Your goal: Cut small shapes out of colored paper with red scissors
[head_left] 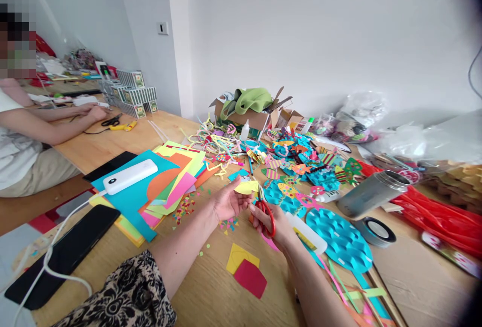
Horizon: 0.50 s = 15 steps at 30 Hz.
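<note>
My left hand (230, 202) pinches a small yellow paper piece (246, 187) between thumb and fingers, above the middle of the wooden table (196, 287). Close on its right, my right hand (269, 219) is closed round the red handles of a pair of scissors (271, 220), whose blades point up and away beside the paper's right end. Below the hands lie a yellow paper sheet (241, 254) with a drawn outline and a dark red piece (251, 279) overlapping it. Small paper scraps (186, 205) are scattered left of my hands.
Coloured sheets (131, 191) with a white power bank (130, 176) lie left, near a black phone (64, 254). Paper fish, a blue bumpy disc (339, 239), a metal flask (372, 194) and tape (375, 230) are right. Behind stands a cardboard box (241, 118). A person sits far left.
</note>
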Each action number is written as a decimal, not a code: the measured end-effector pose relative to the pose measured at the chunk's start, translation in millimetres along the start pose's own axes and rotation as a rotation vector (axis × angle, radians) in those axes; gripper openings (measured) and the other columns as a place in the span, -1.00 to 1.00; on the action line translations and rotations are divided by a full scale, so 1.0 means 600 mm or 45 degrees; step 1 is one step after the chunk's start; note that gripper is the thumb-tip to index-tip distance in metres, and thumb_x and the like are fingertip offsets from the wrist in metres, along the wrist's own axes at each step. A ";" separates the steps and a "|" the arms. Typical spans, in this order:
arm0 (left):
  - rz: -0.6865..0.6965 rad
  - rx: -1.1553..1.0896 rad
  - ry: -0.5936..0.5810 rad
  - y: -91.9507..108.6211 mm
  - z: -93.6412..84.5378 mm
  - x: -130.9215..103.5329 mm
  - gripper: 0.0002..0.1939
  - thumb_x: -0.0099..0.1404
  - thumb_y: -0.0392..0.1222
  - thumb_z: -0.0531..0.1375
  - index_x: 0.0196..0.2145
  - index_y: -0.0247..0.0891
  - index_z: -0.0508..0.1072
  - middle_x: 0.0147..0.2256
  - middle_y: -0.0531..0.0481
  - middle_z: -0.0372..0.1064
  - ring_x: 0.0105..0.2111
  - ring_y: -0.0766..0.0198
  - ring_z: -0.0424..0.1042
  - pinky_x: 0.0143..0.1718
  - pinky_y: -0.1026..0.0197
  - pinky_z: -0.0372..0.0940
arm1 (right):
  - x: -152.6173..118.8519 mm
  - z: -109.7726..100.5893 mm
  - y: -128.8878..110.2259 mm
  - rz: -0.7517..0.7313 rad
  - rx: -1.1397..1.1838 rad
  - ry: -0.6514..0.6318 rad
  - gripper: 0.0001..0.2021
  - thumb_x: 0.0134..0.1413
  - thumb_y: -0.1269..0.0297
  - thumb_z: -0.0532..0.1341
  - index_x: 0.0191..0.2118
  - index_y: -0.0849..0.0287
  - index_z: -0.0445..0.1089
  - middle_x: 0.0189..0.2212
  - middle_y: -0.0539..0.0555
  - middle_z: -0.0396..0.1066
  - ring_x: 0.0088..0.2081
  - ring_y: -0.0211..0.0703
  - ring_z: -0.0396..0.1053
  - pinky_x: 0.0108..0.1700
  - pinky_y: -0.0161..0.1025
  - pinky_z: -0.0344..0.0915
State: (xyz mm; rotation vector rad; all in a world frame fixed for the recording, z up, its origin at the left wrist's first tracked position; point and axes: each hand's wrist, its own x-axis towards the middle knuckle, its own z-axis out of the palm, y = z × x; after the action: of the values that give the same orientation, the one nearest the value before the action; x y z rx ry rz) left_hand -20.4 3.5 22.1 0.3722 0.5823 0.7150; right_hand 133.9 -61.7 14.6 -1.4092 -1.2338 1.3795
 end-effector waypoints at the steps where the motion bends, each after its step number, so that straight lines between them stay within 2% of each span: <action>1: 0.039 -0.009 -0.040 -0.004 0.000 0.001 -0.61 0.20 0.02 0.28 -0.32 -0.46 0.50 -0.46 -0.17 0.47 -0.50 0.32 0.43 -0.45 0.33 0.34 | 0.000 0.000 0.000 0.004 0.016 0.010 -0.54 -0.15 -0.13 0.35 -0.54 0.18 0.25 -0.71 -0.06 0.29 -0.72 -0.37 0.17 -0.73 -0.43 -0.07; 4: 0.153 -0.011 -0.139 -0.014 -0.002 0.002 -0.70 0.10 -0.13 0.38 -0.31 -0.44 0.50 -0.43 -0.14 0.48 -0.46 0.32 0.43 -0.41 0.32 0.33 | -0.001 0.002 -0.001 0.001 0.046 0.032 -0.53 -0.17 -0.15 0.36 -0.52 0.18 0.25 -0.71 -0.06 0.29 -0.73 -0.37 0.16 -0.74 -0.43 -0.10; 6: 0.206 -0.033 -0.133 -0.016 -0.002 0.002 -0.74 0.06 -0.20 0.40 -0.36 -0.43 0.49 -0.44 -0.13 0.47 -0.48 0.34 0.40 -0.43 0.33 0.29 | -0.001 0.003 -0.002 0.002 0.054 0.045 -0.52 -0.18 -0.16 0.36 -0.53 0.18 0.24 -0.71 -0.06 0.29 -0.73 -0.38 0.16 -0.73 -0.43 -0.10; 10: 0.227 -0.073 -0.066 -0.021 0.000 0.004 -0.80 0.08 -0.25 0.39 -0.43 -0.40 0.46 -0.44 -0.11 0.45 -0.50 0.38 0.36 -0.43 0.32 0.26 | 0.000 0.003 0.000 0.007 0.060 0.063 -0.51 -0.17 -0.17 0.35 -0.55 0.17 0.24 -0.71 -0.05 0.28 -0.72 -0.37 0.16 -0.73 -0.42 -0.09; 15: 0.263 0.056 -0.085 -0.036 0.006 0.009 -0.72 -0.02 -0.25 0.43 -0.38 -0.40 0.47 -0.46 -0.04 0.42 -0.54 0.38 0.34 -0.47 0.28 0.25 | -0.001 0.004 0.000 -0.024 0.020 0.060 -0.53 -0.15 -0.14 0.35 -0.52 0.18 0.26 -0.69 -0.04 0.30 -0.70 -0.35 0.19 -0.71 -0.42 -0.06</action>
State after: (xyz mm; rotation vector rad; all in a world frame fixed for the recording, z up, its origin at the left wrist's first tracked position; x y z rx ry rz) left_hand -4.1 -8.2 12.0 0.4999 0.5016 0.8852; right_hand 131.8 -62.4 14.6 -1.4081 -1.2005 1.3333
